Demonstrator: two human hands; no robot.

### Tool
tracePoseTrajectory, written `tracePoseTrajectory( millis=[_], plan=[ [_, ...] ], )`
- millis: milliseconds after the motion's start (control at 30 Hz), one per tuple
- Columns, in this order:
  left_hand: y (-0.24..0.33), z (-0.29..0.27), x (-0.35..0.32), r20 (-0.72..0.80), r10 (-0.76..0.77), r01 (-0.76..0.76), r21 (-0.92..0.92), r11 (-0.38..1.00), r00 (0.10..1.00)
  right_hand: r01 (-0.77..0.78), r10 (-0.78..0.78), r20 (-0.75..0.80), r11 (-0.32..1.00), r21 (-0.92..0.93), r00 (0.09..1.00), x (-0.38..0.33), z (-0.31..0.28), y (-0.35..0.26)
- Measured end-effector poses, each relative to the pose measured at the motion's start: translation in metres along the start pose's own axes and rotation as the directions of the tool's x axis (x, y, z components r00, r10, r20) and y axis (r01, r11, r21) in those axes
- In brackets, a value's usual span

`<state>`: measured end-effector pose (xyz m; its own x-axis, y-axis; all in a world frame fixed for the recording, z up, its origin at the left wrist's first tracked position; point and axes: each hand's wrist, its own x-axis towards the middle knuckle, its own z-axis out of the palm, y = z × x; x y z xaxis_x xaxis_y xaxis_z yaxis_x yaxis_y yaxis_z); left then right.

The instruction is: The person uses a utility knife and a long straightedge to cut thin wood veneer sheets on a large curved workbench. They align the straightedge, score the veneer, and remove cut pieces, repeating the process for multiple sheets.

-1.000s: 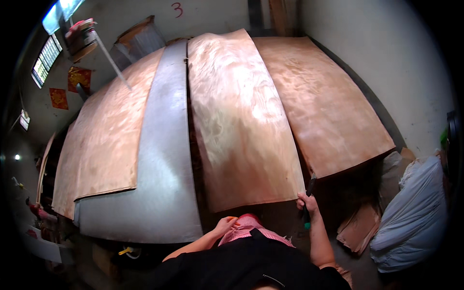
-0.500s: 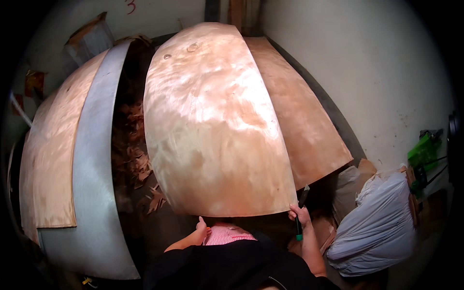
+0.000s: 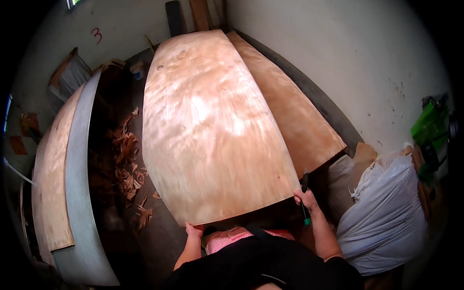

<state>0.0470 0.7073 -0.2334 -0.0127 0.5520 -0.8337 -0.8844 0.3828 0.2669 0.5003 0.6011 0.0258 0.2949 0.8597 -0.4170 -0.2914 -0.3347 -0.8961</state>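
A large, thin wood veneer sheet (image 3: 217,130) stretches away in front of me, glossy in places from the light. At its near left corner, my left hand (image 3: 194,230) is closed on the edge. My right hand (image 3: 305,198) grips the near right corner and also holds a utility knife (image 3: 306,212) with a dark body and green end, its blade pointing away from me. Under the sheet's right side lies another veneer sheet (image 3: 295,116), partly covered. The fingers beneath the sheet are hidden.
To the left, more veneer (image 3: 55,169) rests on a grey metal-topped table (image 3: 79,193). Torn veneer scraps (image 3: 128,179) litter the dark floor between. A stuffed white sack (image 3: 382,217) stands at right by the wall (image 3: 328,53). A green bag (image 3: 430,125) hangs beyond it.
My left hand, earlier off the sheet with fingers raised, now holds its near left corner. The sheet has swung so that corner sits closer to me. The view has shifted rightward.
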Motion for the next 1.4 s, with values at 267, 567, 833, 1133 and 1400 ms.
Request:
tracePoseTrajectory(
  millis=[267,567,833,1133,1400],
  plan=[
    [-0.104,0.033,-0.084,-0.042,0.169,-0.168,0.029,0.985,0.985,0.044,-0.053,-0.058,0.988,-0.148,0.997,0.014,-0.172,-0.023],
    [-0.190,0.113,-0.081,-0.076,0.280,-0.273,0.088,0.958,0.957,0.040,-0.060,-0.059,0.956,-0.292,0.996,0.083,-0.261,-0.045],
    [-0.268,0.146,-0.030,-0.121,0.380,-0.372,0.085,0.924,0.917,0.053,-0.132,-0.112,0.844,-0.534,0.985,0.150,-0.305,-0.088],
    [-0.304,0.172,-0.023,-0.130,0.497,-0.422,0.373,0.826,0.858,-0.049,-0.127,-0.198,0.714,-0.699,0.972,0.193,-0.344,-0.077],
    [-0.342,0.174,0.004,-0.153,0.608,-0.430,0.576,0.695,0.779,0.007,-0.153,-0.159,0.741,-0.671,0.975,0.246,-0.384,-0.046]
  ],
)
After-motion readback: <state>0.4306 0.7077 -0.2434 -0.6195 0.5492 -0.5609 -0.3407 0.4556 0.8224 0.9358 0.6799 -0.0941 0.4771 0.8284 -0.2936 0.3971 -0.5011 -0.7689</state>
